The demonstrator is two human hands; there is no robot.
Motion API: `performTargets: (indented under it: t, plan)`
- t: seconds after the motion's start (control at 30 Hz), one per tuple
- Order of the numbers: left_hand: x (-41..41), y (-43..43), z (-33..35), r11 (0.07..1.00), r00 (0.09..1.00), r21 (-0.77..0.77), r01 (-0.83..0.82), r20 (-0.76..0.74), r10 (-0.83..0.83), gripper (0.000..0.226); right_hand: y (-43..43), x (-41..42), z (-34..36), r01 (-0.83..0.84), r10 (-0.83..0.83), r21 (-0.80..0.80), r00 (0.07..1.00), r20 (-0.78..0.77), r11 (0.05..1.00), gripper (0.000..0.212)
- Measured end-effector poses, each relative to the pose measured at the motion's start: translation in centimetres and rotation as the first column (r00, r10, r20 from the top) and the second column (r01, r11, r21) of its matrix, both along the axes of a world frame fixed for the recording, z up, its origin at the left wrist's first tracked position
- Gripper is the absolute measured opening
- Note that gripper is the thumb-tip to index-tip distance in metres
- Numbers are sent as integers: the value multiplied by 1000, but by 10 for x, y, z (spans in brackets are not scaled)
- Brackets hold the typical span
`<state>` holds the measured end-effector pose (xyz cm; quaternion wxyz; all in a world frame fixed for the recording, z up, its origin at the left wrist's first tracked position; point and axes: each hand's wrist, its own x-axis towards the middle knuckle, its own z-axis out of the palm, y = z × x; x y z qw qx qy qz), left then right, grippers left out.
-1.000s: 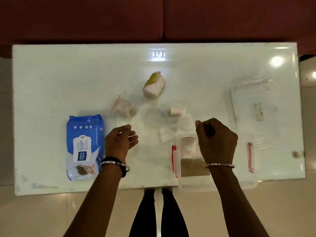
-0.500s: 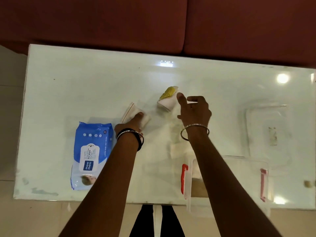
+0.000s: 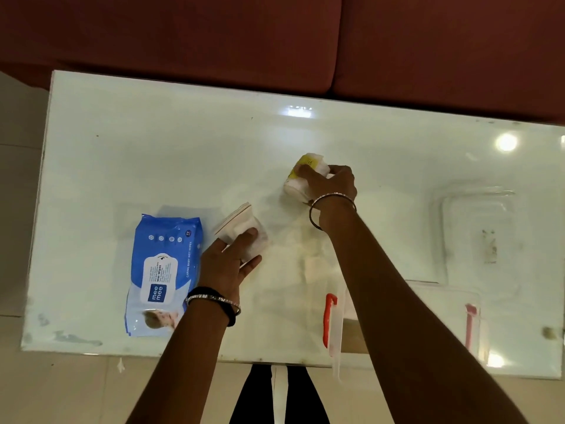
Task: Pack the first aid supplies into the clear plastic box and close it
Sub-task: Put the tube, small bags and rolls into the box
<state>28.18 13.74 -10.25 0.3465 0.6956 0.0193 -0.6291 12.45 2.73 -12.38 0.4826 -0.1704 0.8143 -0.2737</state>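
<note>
My right hand (image 3: 331, 185) is closed around a white bandage roll with a yellow label (image 3: 308, 166) near the middle of the white table (image 3: 153, 154). My left hand (image 3: 227, 261) grips a small clear zip bag of white pads (image 3: 237, 223), which lies on the table. The clear plastic box (image 3: 443, 307) with red side clips sits open at the near right edge, partly hidden by my right forearm. White gauze pieces (image 3: 308, 264) lie left of my right forearm, just beyond the box.
A blue pack of wet wipes (image 3: 162, 270) lies at the near left. The clear lid (image 3: 477, 231) rests on the table beyond the box at the right. A dark red sofa (image 3: 275, 41) runs along the far side.
Both hands reached away from the box toward the far side. My right hand closed on the bandage roll and my left hand closed on the zip bag.
</note>
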Motion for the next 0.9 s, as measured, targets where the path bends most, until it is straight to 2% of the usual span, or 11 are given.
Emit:
performTargets:
  t: [0.13,0.23,0.37,0.5,0.6,0.7,0.8,0.9]
  plan:
    - [-5,15,14,994,997,-75,76,-1,-76,21,35,-24,30,89,-66,-131,983,172,987,68]
    - [-11,25,26,983,990,-120,140,-8,-142,29,75,-52,59,179,-98,-255,949,299,950,56]
    - [-23,38,43,950,963,-184,251,-49,-264,27,134,-92,90,287,-144,-263,879,455,921,56]
    - [-38,55,54,911,922,-254,326,-128,-366,38,192,-133,101,266,-113,-226,844,525,937,49]
    - [-50,68,58,884,892,-270,381,-146,-429,42,224,-156,100,216,-120,-164,881,458,962,50]
    - [-60,81,59,858,862,-270,437,-147,-485,43,242,-167,86,150,-126,-66,953,276,987,50]
    - [-71,91,60,825,831,-259,502,-122,-543,40,245,-169,63,44,-46,28,995,87,999,46]
    - [-78,98,60,791,802,-240,563,-73,-593,29,240,-161,38,-41,46,123,998,-42,992,48]
